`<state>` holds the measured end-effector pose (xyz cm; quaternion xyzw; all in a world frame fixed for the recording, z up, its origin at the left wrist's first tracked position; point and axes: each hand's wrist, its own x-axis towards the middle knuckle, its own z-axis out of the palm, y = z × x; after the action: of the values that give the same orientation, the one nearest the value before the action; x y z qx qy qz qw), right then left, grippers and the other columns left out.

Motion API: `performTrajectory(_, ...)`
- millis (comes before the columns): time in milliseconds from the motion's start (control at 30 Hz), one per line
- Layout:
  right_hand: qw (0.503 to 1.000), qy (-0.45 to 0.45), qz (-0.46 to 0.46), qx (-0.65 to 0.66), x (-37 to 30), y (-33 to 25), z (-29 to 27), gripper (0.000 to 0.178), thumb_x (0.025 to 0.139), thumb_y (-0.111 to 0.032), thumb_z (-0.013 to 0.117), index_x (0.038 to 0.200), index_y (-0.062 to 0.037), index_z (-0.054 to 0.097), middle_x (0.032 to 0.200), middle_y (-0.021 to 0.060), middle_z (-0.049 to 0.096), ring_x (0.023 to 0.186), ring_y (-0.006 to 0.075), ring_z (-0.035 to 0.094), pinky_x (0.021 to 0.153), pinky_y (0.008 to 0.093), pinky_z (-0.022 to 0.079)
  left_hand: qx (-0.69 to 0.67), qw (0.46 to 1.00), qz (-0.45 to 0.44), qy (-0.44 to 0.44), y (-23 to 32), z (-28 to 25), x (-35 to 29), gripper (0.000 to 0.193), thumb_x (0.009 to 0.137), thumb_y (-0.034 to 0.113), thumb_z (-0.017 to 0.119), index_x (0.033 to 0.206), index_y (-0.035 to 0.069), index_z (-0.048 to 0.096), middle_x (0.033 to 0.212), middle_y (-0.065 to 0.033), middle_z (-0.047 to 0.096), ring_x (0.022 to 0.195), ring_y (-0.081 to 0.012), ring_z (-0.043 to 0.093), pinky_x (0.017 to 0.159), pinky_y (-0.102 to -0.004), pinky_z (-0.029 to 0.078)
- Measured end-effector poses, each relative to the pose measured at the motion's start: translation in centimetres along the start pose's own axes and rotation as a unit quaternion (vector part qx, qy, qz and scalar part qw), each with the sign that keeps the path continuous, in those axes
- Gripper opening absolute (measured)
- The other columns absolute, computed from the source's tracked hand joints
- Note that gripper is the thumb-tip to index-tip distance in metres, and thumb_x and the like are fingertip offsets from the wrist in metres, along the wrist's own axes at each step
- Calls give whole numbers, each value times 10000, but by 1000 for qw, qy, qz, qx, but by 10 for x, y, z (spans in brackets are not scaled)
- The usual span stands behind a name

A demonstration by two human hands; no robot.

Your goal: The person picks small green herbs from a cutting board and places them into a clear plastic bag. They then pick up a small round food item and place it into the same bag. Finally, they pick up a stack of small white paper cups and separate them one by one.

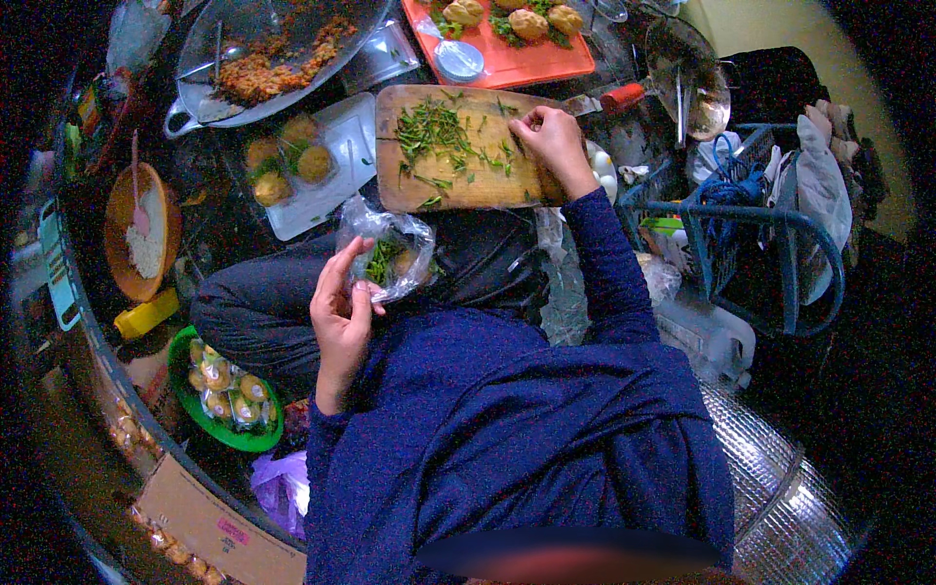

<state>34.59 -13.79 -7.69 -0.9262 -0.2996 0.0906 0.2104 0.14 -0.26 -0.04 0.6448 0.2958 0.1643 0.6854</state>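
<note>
My left hand [341,317] is over my lap, thumb and fingers round the side of a clear plastic bag [417,237]. Chopped green leaves and something brownish show inside the bag. Beyond it lies a wooden cutting board [468,191] with a heap of chopped greens [429,129] on its left half and loose bits toward the right. At the board's right end my right hand [556,141] has its fingertips pinched together just over the wood. Whatever those fingertips hold is too small to make out.
A pan of reddish-brown filling [283,73] stands far left, beside a white tray [353,185] with packed round pieces. An orange board [531,68] bears more pieces. A red-handled knife [622,97] lies near the blue basket [741,210]. Left are a flour bowl [146,255] and green basin [200,419].
</note>
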Motion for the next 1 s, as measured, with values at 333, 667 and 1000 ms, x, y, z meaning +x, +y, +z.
performTrajectory(333, 979, -120, 35, 161, 14, 7, 5, 285, 848, -314, 606, 825, -36, 667, 756, 86, 672, 691, 230, 658, 655, 317, 525, -5, 1000, 6, 0, 0, -2, 0, 475, 888, -78, 439, 1353, 15, 460, 1295, -122, 523, 787, -81, 564, 602, -198, 496)
performTrajectory(667, 931, -154, 118, 309, -5, -3, -13, 378, 835, -409, 665, 834, -32, 672, 695, 10, 623, 635, 118, 571, 602, 261, 477, 6, 1000, -1, -5, 1, -3, 1, 469, 890, -73, 444, 1351, 15, 461, 1297, -119, 522, 788, -78, 566, 600, -196, 498)
performTrajectory(1000, 994, -95, -39, -36, -15, -12, 10, 290, 774, -316, 693, 762, -27, 706, 700, 112, 678, 643, 246, 659, 635, 342, 521, -5, 1000, 13, -13, 1, -3, 1, 471, 891, -72, 445, 1355, 13, 456, 1300, -117, 517, 784, -83, 566, 598, -201, 496)
